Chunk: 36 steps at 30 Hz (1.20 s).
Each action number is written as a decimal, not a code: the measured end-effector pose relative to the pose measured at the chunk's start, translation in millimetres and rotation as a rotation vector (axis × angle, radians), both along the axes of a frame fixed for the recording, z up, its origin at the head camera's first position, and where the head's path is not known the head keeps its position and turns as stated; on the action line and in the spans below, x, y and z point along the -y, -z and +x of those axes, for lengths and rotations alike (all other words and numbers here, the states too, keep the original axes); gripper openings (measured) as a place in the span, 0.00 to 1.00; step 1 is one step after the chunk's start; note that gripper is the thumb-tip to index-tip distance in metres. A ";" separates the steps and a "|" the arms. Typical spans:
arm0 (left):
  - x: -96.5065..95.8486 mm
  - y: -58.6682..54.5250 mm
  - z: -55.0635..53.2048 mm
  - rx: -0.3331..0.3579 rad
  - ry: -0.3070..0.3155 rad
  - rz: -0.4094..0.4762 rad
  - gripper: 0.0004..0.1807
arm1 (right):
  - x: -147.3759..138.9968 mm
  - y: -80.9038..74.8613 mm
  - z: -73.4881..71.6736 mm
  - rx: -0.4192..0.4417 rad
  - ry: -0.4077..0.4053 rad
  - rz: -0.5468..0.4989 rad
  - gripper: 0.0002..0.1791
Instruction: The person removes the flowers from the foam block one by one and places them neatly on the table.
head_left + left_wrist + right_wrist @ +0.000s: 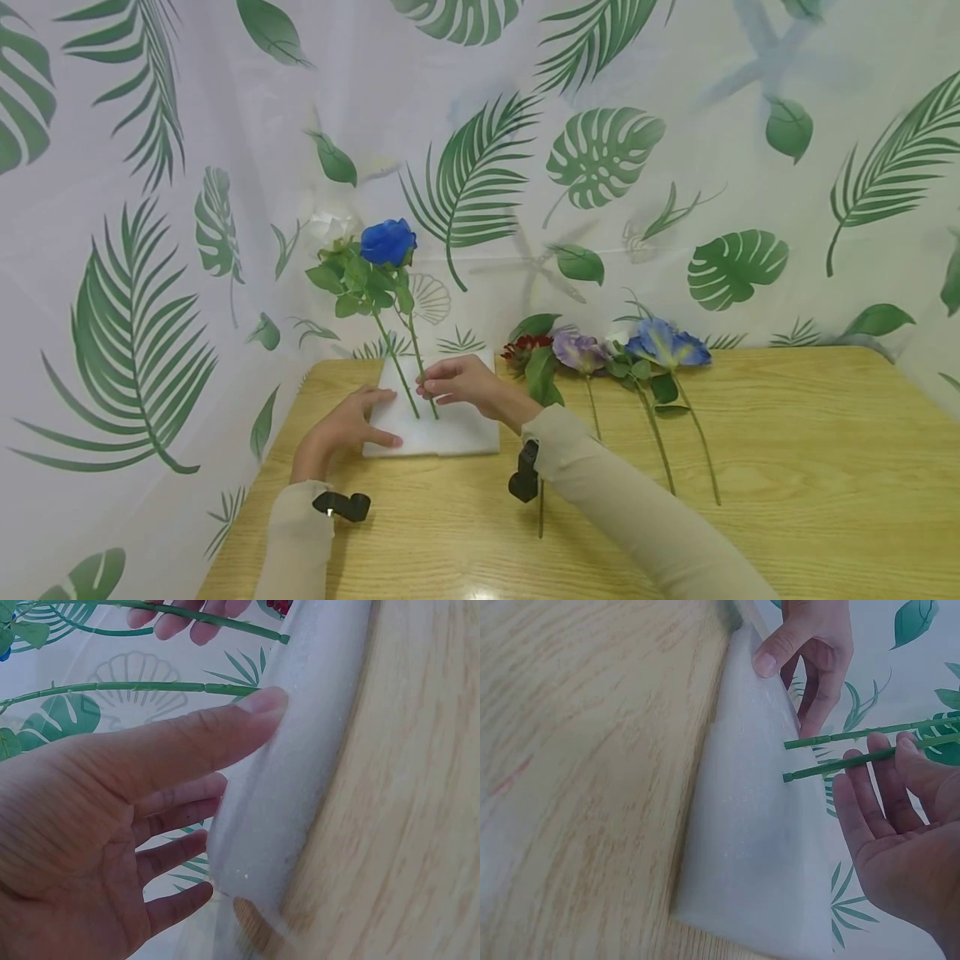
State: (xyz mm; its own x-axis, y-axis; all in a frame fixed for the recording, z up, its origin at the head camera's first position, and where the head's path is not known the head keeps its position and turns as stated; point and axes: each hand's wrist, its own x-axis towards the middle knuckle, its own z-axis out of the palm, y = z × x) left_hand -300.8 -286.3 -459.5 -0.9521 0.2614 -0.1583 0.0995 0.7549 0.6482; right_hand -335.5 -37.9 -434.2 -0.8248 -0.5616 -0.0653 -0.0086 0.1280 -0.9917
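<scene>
A white foam block (468,429) lies on the table. My right hand (463,385) pinches the green stem (840,766) of a blue rose (387,242) between thumb and fingertips. The stem's lower end is right at the foam's top face. Beside it stands a second stem (397,367), leaning slightly; it leads up to a white rose (330,227) with green leaves. My left hand (348,429) rests at the foam's left side, fingers spread, the thumb (262,712) pressing on the top face near that second stem.
To the right of the foam several artificial flowers lie on the wooden table (810,450): a dark red one (528,346), a purple one (579,350), a white one partly hidden by leaves, and a blue one (667,343). A leaf-printed curtain (480,317) hangs behind and at the left.
</scene>
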 end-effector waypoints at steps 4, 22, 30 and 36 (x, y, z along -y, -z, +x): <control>0.0 0.8 -0.9 -0.003 0.000 -0.006 0.48 | -0.4 -0.4 -0.1 -0.003 0.012 0.001 0.13; 0.4 1.3 -1.3 -0.012 0.016 -0.006 0.49 | -3.7 -2.3 -0.3 -0.013 0.043 -0.024 0.10; -0.9 1.1 -1.7 -0.017 0.022 -0.009 0.48 | -3.1 -10.0 -2.9 -0.046 0.059 -0.079 0.10; -1.1 0.4 0.2 -0.001 0.008 -0.016 0.49 | -9.4 -16.7 -3.4 -0.046 0.039 -0.068 0.10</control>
